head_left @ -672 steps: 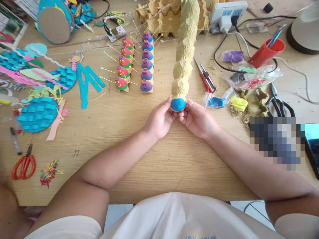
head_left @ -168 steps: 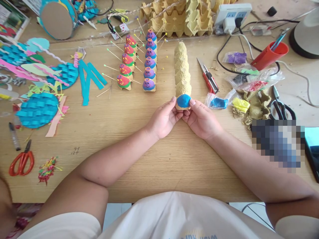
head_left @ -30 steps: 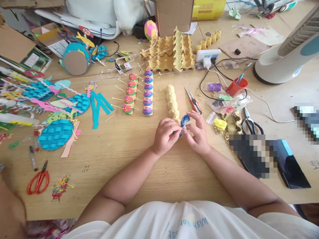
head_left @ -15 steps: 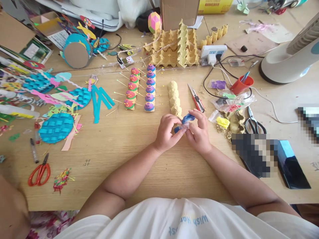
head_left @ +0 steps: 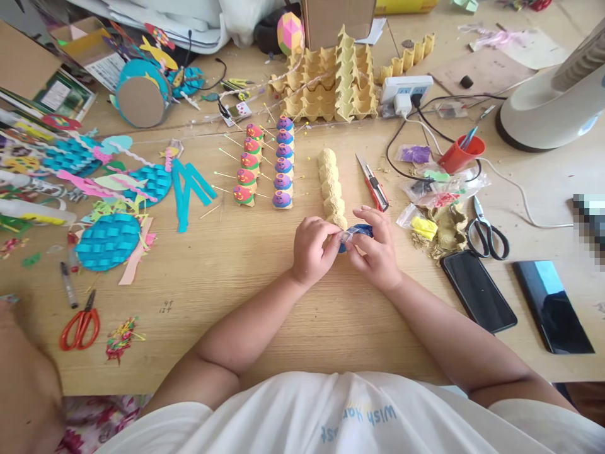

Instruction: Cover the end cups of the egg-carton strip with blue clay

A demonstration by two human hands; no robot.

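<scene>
Both hands are at a small clear plastic packet with blue modelling clay (head_left: 363,230) in it. My left hand (head_left: 314,251) pinches the packet's clear end between thumb and fingertips. Over the blue part curl the fingers of my right hand (head_left: 377,255), which partly hide it. Just beyond the fingertips, a strip of egg carton cups with a pale yellow coating (head_left: 330,183) points away from me. To its left stand a row of purple and blue painted cups (head_left: 283,166) and a row of red and green ones (head_left: 248,170), with pins sticking out.
A red utility knife (head_left: 375,189), black-handled scissors (head_left: 489,236) and two phones (head_left: 479,290) lie to the right. Beyond them are a red cup (head_left: 460,156) and a power strip (head_left: 406,88) with cables. Blue woven discs (head_left: 108,243) and red scissors (head_left: 80,325) are left. Another person's arm (head_left: 28,372) shows lower left.
The blue packet has turned and shifted slightly right, and my right fingers now cover more of it. The view has tilted a little; the rest stays in place.
</scene>
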